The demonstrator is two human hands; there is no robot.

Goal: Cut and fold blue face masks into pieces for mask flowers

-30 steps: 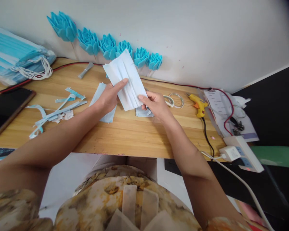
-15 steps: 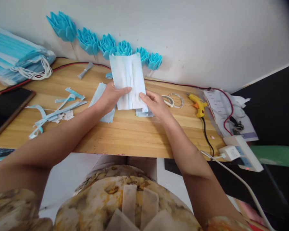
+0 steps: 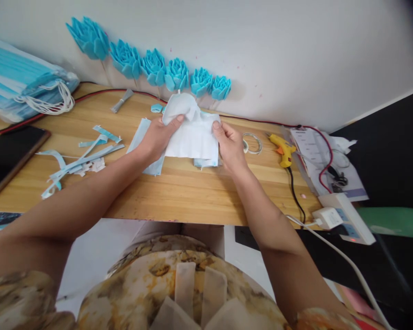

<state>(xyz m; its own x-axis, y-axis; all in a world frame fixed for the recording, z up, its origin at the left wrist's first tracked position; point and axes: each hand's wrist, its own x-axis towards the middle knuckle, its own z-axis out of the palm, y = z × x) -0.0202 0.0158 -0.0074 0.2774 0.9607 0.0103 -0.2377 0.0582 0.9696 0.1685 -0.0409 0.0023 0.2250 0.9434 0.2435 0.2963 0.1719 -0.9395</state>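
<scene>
Between my two hands a white face mask sheet [image 3: 192, 140] is spread out above the table, its upper left part curling over. My left hand [image 3: 161, 135] pinches the sheet's left side with the thumb on top. At the right edge, my right hand [image 3: 229, 142] grips it between thumb and fingers. Under my left hand lies a flat pale blue mask piece [image 3: 154, 167], partly covered. Another folded blue piece [image 3: 205, 162] shows below the sheet's lower right edge. Small blue scraps [image 3: 156, 108] sit just behind my left hand.
Several blue fabric flowers [image 3: 154, 66] on sticks stand along the wall. A pack of masks [image 3: 24, 82], a phone [image 3: 15, 156] and cut strips [image 3: 86, 158] lie left. Right are tape rings [image 3: 254, 143], a yellow glue gun [image 3: 282, 150] and a power strip [image 3: 349, 220].
The mask sheet has opened out wider and come down, its top part now curled over. My right hand has moved right with its edge; more of the flowers behind shows.
</scene>
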